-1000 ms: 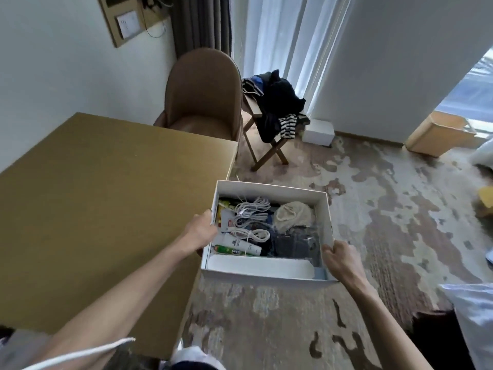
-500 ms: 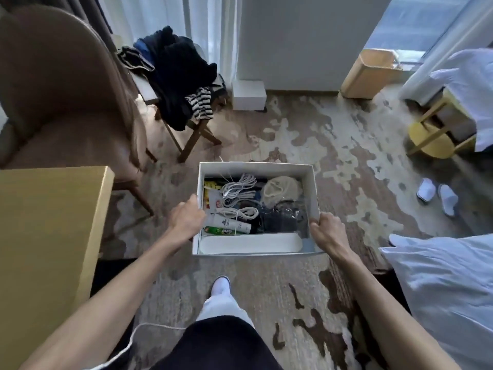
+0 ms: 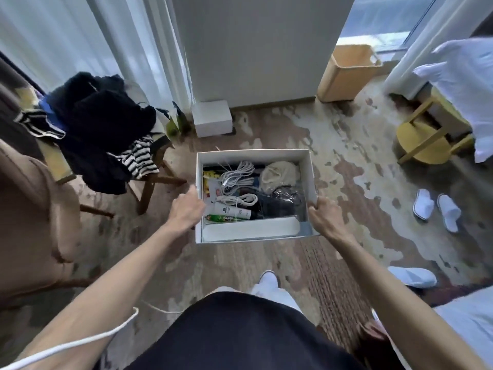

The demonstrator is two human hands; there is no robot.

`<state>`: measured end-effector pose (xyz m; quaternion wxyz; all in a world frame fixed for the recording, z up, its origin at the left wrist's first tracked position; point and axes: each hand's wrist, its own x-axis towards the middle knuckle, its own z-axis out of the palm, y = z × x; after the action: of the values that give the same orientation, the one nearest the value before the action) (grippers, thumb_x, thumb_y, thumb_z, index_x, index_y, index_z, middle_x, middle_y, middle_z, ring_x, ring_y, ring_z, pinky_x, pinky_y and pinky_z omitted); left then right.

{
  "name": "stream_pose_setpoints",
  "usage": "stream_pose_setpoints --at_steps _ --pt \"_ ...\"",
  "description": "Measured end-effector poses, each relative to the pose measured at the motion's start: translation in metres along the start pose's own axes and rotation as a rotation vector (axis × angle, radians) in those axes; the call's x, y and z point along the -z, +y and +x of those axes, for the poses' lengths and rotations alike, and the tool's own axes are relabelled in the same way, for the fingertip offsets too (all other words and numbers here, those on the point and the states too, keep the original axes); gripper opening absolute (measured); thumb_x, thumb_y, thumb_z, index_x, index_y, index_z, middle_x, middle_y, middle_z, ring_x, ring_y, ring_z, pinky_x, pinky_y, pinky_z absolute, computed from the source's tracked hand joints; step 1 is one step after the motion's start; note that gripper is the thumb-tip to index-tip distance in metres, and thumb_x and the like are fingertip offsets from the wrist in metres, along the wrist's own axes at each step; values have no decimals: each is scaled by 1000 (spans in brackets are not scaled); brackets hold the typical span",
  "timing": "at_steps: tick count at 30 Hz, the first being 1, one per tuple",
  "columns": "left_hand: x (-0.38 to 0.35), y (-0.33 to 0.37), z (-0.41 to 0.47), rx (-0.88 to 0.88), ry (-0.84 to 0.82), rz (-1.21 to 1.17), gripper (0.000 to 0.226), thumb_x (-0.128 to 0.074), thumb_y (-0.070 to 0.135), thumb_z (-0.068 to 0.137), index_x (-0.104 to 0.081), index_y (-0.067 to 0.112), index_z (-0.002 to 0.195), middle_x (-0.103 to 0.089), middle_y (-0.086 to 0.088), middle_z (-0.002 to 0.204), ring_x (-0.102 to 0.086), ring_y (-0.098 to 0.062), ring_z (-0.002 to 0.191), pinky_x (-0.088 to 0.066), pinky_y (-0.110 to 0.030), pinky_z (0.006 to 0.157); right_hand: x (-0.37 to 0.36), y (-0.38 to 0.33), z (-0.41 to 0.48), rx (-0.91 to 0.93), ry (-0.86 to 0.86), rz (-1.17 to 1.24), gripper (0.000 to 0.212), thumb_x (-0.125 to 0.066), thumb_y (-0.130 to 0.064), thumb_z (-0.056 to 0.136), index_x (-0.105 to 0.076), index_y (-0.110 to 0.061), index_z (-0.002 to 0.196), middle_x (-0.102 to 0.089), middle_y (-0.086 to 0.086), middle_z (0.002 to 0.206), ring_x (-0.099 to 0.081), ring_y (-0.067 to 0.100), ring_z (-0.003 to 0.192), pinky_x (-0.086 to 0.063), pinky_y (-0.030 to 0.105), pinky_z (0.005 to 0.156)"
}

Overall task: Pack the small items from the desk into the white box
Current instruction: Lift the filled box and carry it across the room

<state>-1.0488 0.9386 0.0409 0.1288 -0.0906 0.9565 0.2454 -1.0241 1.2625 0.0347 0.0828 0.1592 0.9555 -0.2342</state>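
I carry the open white box [image 3: 253,154] in the air over the carpet. My left hand [image 3: 186,209] grips its left wall and my right hand [image 3: 318,213] grips its right wall. Inside lie coiled white cables [image 3: 236,176], a white tube [image 3: 232,210], a green tube [image 3: 222,218], a beige cloth pouch [image 3: 280,172], a dark item in clear plastic [image 3: 282,202] and a long white object [image 3: 250,228] along the near wall. The desk is out of view.
A brown armchair [image 3: 32,209] stands at the left. Behind it a folding stool holds dark clothes [image 3: 98,129]. A small white box [image 3: 212,117] sits by the wall, a wooden bin [image 3: 346,72] beyond. White slippers [image 3: 436,209] and a yellow stool [image 3: 424,141] lie to the right.
I have turned right, away from the desk, with the box held in both hands. The desk has left the view and more of the carpet and the room's right side shows.
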Motion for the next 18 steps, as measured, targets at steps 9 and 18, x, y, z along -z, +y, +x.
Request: stream_pose_setpoints --at_steps 9,18 --pt "21 39 201 140 35 -26 37 -37 11 90 -41 7 126 -59 -27 114 -54 -44 103 -39 -42 76 18 -78 242 94 -126 -39 12 -49 -11 79 -52 -15 67 -67 22 80 -60 39 73 -38 33 61" --pt "67 58 445 159 -62 -93 44 -39 9 89 -36 3 133 -60 -27 113 -55 -43 103 -42 -42 80 4 -185 472 52 -214 -75 16 -49 -15 82 -63 -9 86 -67 18 87 -63 39 83 -45 34 65"
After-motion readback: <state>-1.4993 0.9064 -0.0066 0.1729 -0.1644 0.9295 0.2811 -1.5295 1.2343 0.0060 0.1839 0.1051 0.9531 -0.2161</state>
